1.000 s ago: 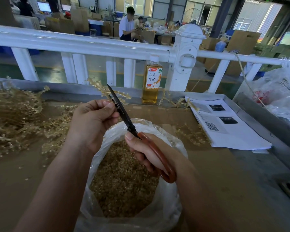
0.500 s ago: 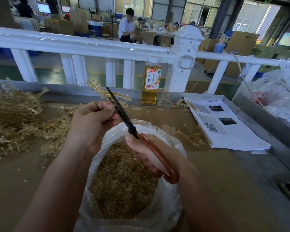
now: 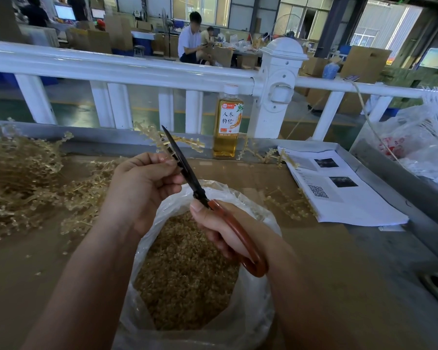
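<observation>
Since the earlier frames, neither hand has shifted noticeably. The scissors with black blades and red-brown handles (image 3: 187, 170) stay above the clear plastic bag (image 3: 258, 311) of beige trimmings, blades together at a beige beaded plastic sprig (image 3: 159, 140). The left hand (image 3: 142, 188) pinches that sprig; the right hand (image 3: 220, 231) grips the handles. A heap of beige sprigs (image 3: 18, 173) lies left.

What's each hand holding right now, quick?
Left hand: closed, pinching a pale gold beaded plastic sprig.
Right hand: closed round the orange-handled black scissors.
</observation>
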The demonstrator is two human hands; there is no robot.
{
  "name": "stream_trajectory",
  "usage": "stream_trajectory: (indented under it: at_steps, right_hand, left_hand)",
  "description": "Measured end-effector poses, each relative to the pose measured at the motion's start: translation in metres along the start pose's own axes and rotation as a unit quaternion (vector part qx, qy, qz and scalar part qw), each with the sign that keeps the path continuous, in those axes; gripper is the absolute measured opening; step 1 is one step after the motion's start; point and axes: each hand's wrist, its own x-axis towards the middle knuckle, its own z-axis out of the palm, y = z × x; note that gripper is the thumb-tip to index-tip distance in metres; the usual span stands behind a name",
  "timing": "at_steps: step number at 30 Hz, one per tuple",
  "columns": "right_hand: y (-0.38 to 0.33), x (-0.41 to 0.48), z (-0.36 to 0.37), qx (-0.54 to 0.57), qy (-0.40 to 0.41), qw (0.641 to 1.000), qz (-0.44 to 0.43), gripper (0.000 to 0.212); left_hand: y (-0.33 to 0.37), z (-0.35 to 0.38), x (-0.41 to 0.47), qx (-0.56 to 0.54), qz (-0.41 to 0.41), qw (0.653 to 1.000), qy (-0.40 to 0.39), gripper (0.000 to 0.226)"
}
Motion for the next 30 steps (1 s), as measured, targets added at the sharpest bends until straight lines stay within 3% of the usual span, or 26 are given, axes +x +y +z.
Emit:
stream_trajectory:
  at_steps: [11,22,25,30]
  right_hand:
    - [-0.0054,-0.0024,0.0001,0.041,0.007,0.999,0.001,0.038]
    - [-0.0018,-0.0020,0.0000,0.065,-0.006,0.998,0.016,0.029]
    - [-0.0067,-0.0042,-0.0021,0.131,-0.033,0.990,0.046,0.029]
    - [0.0005,-0.0002,-0.0017,0.038,0.007,0.999,0.024,0.033]
  left_hand:
    - [0.0005,-0.0034,-0.0004,0.009,-0.020,0.999,-0.032,0.019]
    - [-0.0002,-0.0055,0.0013,-0.008,-0.032,0.998,-0.046,0.015]
    - [-0.0001,-0.0062,0.0012,-0.006,-0.031,0.998,-0.045,0.015]
    - [-0.0004,-0.0039,0.0006,-0.002,-0.021,0.999,-0.031,0.019]
